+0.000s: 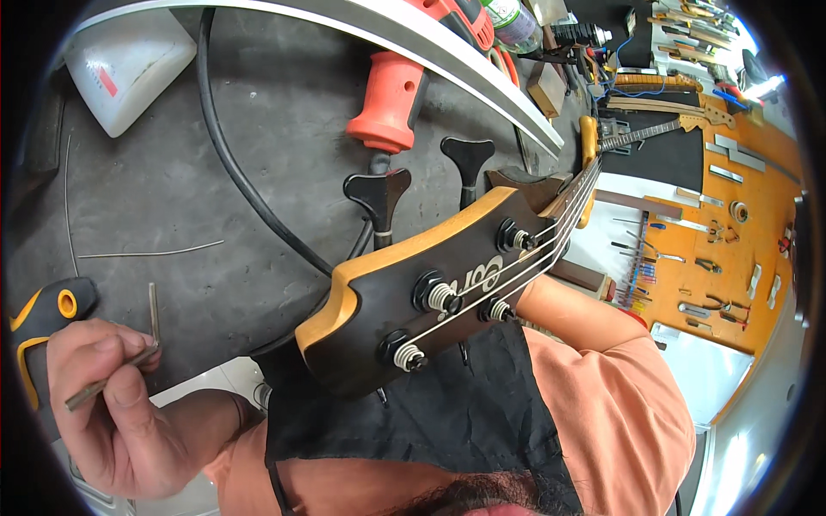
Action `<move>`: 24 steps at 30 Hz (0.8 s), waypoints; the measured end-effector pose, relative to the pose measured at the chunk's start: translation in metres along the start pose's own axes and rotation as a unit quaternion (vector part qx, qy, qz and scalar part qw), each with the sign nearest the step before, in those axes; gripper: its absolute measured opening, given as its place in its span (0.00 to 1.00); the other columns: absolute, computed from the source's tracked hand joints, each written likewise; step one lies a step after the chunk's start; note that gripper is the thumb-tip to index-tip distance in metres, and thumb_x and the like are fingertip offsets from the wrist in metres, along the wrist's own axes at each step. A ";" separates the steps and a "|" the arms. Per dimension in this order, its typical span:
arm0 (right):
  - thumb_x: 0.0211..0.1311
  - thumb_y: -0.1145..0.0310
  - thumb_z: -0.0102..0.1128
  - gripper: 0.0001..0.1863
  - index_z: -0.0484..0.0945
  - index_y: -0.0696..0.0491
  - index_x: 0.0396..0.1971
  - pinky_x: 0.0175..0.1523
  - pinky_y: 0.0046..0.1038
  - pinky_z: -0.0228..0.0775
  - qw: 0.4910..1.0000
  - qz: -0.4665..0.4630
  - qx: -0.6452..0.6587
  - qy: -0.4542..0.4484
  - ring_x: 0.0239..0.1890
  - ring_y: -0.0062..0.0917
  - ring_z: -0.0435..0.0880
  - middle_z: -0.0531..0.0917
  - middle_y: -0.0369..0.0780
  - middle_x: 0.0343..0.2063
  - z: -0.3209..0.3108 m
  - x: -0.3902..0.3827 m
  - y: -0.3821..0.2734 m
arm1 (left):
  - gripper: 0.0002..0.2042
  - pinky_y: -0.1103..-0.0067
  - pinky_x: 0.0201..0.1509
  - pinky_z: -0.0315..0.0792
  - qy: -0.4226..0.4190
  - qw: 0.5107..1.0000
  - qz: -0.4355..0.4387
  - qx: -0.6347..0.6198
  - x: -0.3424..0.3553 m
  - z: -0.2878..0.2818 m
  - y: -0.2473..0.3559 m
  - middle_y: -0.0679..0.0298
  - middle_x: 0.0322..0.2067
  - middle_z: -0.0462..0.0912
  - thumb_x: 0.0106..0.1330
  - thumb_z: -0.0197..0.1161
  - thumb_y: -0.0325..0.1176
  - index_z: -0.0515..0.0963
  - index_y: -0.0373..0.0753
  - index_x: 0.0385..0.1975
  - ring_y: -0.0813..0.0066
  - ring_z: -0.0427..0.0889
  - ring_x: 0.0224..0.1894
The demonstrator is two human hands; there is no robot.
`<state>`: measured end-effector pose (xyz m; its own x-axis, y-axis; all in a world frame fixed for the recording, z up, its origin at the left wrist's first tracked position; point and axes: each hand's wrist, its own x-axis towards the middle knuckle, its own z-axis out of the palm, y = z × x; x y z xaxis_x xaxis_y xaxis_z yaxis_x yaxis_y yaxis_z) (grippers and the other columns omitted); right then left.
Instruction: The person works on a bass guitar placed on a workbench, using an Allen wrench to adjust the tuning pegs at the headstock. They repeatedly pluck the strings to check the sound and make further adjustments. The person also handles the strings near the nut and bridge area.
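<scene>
Dark bass headstock (pixel 403 284) looms closest. The left hand (pixel 125 413) pinches what seems a hex key (pixel 154 314); the right hand is hidden, its grip impossible to tell.

Just one cam here: a wide fisheye on the person's head, left one of a side-by-side pair, looking down. The guitar headstock (pixel 366 314) sits close up around dead centre, and the left hand (pixel 142 430) is near too, at 8 o'clock. It catches the wearer's black apron (pixel 404 426) from above at 6, gray tabletop (pixel 292 112) from 9 to 12, and a farther-off orange tool board (pixel 677 282) around 3. Edges bend toward the black rim.
</scene>
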<state>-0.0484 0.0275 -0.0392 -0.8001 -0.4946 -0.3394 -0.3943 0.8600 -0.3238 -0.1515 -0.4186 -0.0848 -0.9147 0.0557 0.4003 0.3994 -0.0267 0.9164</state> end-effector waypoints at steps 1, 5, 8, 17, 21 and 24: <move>0.62 0.59 0.77 0.16 0.91 0.46 0.48 0.48 0.43 0.82 1.000 -0.001 0.000 -0.002 0.45 0.38 0.90 0.90 0.38 0.43 0.000 0.001 -0.001 | 0.11 0.76 0.38 0.72 0.012 1.000 -0.011 0.003 -0.001 0.002 0.002 0.44 0.44 0.85 0.81 0.63 0.21 0.82 0.22 0.56 0.64 0.82 0.40; 0.62 0.59 0.77 0.16 0.91 0.46 0.49 0.48 0.43 0.82 1.000 -0.004 -0.003 -0.008 0.45 0.38 0.90 0.90 0.38 0.43 -0.004 0.005 -0.001 | 0.12 0.76 0.40 0.78 0.044 0.998 -0.044 -0.015 -0.004 0.005 0.005 0.43 0.43 0.88 0.82 0.63 0.21 0.81 0.22 0.59 0.62 0.86 0.41; 0.62 0.59 0.77 0.16 0.91 0.46 0.49 0.48 0.43 0.82 1.000 -0.002 -0.004 -0.009 0.45 0.38 0.90 0.90 0.38 0.43 -0.004 0.004 -0.001 | 0.12 0.75 0.41 0.81 0.045 0.998 -0.043 -0.007 -0.004 0.007 0.007 0.42 0.43 0.89 0.82 0.63 0.20 0.81 0.22 0.59 0.61 0.88 0.42; 0.62 0.58 0.77 0.17 0.91 0.46 0.49 0.49 0.44 0.82 1.000 0.006 -0.009 -0.017 0.46 0.38 0.90 0.90 0.38 0.44 -0.007 0.008 -0.004 | 0.08 0.77 0.38 0.78 0.079 0.995 -0.060 -0.017 -0.002 0.015 0.008 0.45 0.41 0.90 0.82 0.61 0.20 0.82 0.23 0.53 0.66 0.87 0.37; 0.62 0.58 0.77 0.17 0.91 0.46 0.50 0.49 0.44 0.82 1.000 0.004 -0.007 -0.016 0.46 0.39 0.91 0.91 0.38 0.44 -0.006 0.009 -0.001 | 0.06 0.78 0.37 0.76 0.138 0.988 -0.064 0.003 -0.003 0.030 0.011 0.47 0.37 0.89 0.81 0.61 0.21 0.82 0.23 0.48 0.69 0.84 0.35; 0.62 0.58 0.77 0.17 0.91 0.46 0.50 0.49 0.44 0.82 1.000 0.007 -0.009 -0.016 0.46 0.39 0.91 0.91 0.38 0.45 -0.007 0.008 -0.004 | 0.06 0.78 0.37 0.76 0.147 0.987 -0.071 0.009 -0.001 0.031 0.011 0.48 0.35 0.88 0.81 0.61 0.21 0.83 0.22 0.47 0.69 0.84 0.34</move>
<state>-0.0563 0.0209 -0.0346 -0.7907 -0.4860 -0.3723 -0.3911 0.8688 -0.3036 -0.1439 -0.3877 -0.0750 -0.9385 -0.2347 0.2530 0.2653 -0.0218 0.9639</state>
